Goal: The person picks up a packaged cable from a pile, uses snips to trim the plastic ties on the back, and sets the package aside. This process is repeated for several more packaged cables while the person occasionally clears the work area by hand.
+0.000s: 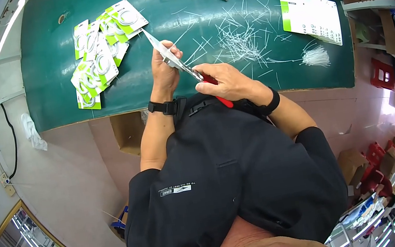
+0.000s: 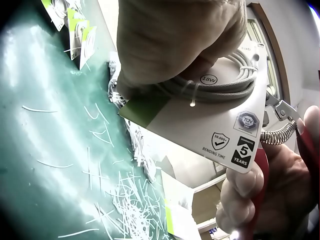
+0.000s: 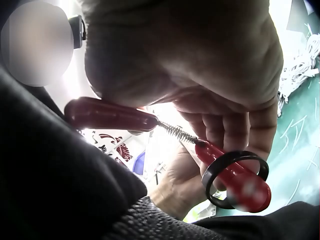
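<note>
Two hands met near the close edge of the green table (image 1: 55,93), and from my remote post I judged the step in hand to be trimming ties; the left hand (image 1: 165,69) held up a carded cable (image 2: 195,132), while the right hand (image 1: 227,82) held red-handled cutters (image 1: 225,102) against its near end; white clippings (image 1: 239,40) strewn over the tabletop led me to that reading. A short white tie end (image 2: 192,102) stood out from the coil (image 2: 225,95); I could not tell whether it was already trimmed. The next move, I judged, called for closing the blades on any tail left behind the card, keeping them clear of the cable; if none remained, the pack could join the carded packs (image 1: 99,61) at the left.

The carded cable lay in the left hand's grasp, tilted; the left fingers were curled, pinching it, with part of the hand covering the coil's upper side. The right fingers were wrapped round the cutters' handles, which stood apart with the spring (image 3: 177,131) between them; the cutting tips were hidden from my left-wrist view behind the card, so I could not tell what they touched.
</note>
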Tool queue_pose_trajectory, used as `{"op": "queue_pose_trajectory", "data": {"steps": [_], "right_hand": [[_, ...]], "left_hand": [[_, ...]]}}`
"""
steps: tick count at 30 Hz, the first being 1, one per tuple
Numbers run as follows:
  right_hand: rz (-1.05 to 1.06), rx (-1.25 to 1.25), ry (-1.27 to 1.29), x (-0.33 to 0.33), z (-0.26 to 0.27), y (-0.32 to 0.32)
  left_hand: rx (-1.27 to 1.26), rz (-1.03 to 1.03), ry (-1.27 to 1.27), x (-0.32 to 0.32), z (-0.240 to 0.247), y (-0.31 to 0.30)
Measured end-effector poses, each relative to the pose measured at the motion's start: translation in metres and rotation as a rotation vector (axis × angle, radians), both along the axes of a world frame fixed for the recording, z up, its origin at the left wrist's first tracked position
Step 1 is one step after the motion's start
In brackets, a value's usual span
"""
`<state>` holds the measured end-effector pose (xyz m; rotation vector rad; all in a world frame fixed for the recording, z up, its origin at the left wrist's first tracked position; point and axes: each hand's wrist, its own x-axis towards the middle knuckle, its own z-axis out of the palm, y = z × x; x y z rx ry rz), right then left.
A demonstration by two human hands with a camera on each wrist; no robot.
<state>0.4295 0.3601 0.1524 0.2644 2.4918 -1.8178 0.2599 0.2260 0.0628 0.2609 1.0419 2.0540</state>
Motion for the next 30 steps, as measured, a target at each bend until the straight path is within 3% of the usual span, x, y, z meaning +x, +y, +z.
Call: {"op": "queue_pose_trajectory", "data": {"steps": [12,30], "right_hand": [[0.03,-0.015,-0.092,-0.001,-0.003,0.005],[0.119,-0.02,-0.162,0.0,-0.006,0.013]], "left_hand": [[-0.073,0.103,0.145,0.005,0.001,0.003],[-0.081,0.091,0.253,-0.001,-0.005,-0.003]]}}
